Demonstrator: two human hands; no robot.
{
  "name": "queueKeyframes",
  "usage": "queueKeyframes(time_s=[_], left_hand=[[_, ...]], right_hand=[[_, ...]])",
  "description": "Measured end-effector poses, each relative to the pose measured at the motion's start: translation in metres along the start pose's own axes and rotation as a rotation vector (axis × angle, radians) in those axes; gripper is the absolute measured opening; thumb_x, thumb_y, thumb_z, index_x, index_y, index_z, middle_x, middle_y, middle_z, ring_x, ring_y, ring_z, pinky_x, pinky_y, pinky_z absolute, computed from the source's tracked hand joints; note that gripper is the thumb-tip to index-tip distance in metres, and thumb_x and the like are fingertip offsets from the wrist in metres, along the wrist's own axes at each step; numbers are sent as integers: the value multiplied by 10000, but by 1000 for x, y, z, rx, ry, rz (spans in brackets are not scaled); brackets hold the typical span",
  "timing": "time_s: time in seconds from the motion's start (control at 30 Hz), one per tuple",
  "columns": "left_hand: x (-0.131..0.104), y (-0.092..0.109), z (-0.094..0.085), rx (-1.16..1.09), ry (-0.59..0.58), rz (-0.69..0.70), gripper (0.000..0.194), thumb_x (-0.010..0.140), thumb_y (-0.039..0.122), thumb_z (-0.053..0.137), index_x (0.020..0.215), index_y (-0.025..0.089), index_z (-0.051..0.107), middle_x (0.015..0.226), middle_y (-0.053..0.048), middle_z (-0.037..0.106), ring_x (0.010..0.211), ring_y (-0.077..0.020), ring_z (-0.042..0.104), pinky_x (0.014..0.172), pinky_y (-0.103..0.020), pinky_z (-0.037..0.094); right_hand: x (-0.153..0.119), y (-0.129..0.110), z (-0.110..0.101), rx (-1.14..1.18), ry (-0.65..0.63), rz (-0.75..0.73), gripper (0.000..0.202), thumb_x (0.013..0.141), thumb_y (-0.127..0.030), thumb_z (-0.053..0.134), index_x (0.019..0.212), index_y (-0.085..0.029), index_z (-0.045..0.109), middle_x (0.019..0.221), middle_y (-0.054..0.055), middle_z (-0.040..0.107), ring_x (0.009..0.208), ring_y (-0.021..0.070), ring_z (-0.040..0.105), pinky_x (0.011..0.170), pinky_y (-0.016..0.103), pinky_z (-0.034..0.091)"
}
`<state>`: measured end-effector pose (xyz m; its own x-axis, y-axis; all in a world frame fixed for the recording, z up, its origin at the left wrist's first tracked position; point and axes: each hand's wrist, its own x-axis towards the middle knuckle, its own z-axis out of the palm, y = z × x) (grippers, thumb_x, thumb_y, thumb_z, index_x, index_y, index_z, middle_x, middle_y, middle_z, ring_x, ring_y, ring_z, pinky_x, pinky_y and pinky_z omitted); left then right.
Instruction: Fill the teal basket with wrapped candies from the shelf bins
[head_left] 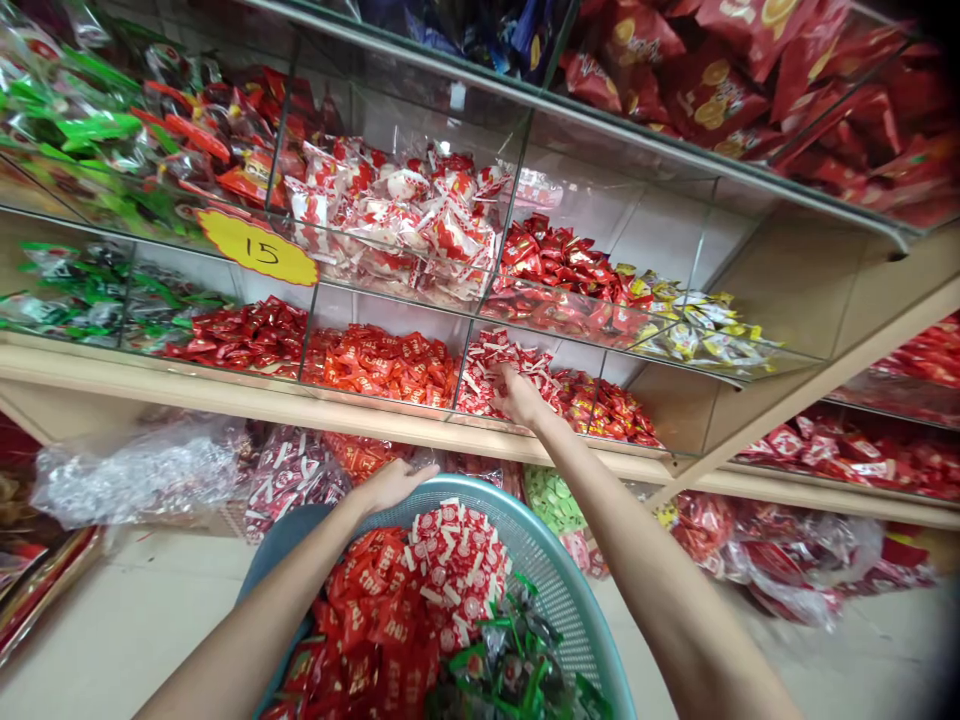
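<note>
My right hand (523, 400) reaches into a lower shelf compartment of small red-and-white wrapped candies (487, 355). Its fingers look spread among the candies, their tips partly hidden. My left hand (390, 487) is closed over the far rim of a teal plastic basket (581, 590). Inside the basket, orange-red candy packets (375, 590) lie at the left. Red-and-white candies (461, 565) like those under my right hand are heaped at the back. Green-and-dark wrapped candies (517, 660) fill the right front.
Clear dividers split the shelves into candy compartments, with a yellow price tag (257, 247) reading 15 on the upper one. A wooden shelf edge (225, 385) runs between basket and compartments. Plastic bags (150, 470) of candy sit below, above a pale tiled floor (172, 600).
</note>
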<state>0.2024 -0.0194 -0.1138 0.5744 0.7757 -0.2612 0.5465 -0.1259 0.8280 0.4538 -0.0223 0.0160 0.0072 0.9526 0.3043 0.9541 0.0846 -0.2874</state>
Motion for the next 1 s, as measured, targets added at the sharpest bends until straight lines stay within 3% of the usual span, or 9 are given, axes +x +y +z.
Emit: queueKeyframes(time_s=[0.17,0.37,0.67,0.77,0.87,1.0], left_hand=[[-2,4,0,14,-3,-23,676,647,768,425,654,140,674,649,-62,672,699,-250,597,622,-289,366],[-2,4,0,11,-4,-27,679,645,773,424,640,140,667,652,-66,673,718,-254,602,618,-285,363],[0,-1,0,-26,-9,8,656,622,760,447,658,147,676,662,-50,675,700,-232,581,617,-270,354],[0,-1,1,-27,-6,2,648,617,762,452,634,152,669,644,-49,669,676,-227,572,608,-271,346],[0,0,1,-37,-3,-9,656,604,768,459,634,146,667,629,-49,661,656,-222,559,604,-274,340],[2,0,2,-64,-11,-15,668,599,769,467,649,133,665,598,-29,628,634,-203,532,595,-268,329]], right_hand=[[-3,-6,-10,-71,-30,-9,536,707,-127,620,1216,-177,464,876,56,641,854,217,570,760,321,423],[-11,-1,-23,26,-21,-55,533,685,-176,661,1185,-165,476,856,35,617,772,178,555,703,293,425],[-48,15,-54,165,12,-88,470,715,-245,627,1151,-172,466,838,17,556,761,162,531,707,293,434],[-69,1,-63,257,68,-92,396,739,-278,615,1094,-187,465,870,27,555,788,164,538,720,298,437],[-94,-28,-59,343,80,-115,277,759,-289,606,980,-205,461,904,26,558,816,160,535,726,291,434],[-121,-69,-23,353,-177,-194,178,785,-249,588,907,-216,462,884,4,542,803,153,513,694,272,415]])
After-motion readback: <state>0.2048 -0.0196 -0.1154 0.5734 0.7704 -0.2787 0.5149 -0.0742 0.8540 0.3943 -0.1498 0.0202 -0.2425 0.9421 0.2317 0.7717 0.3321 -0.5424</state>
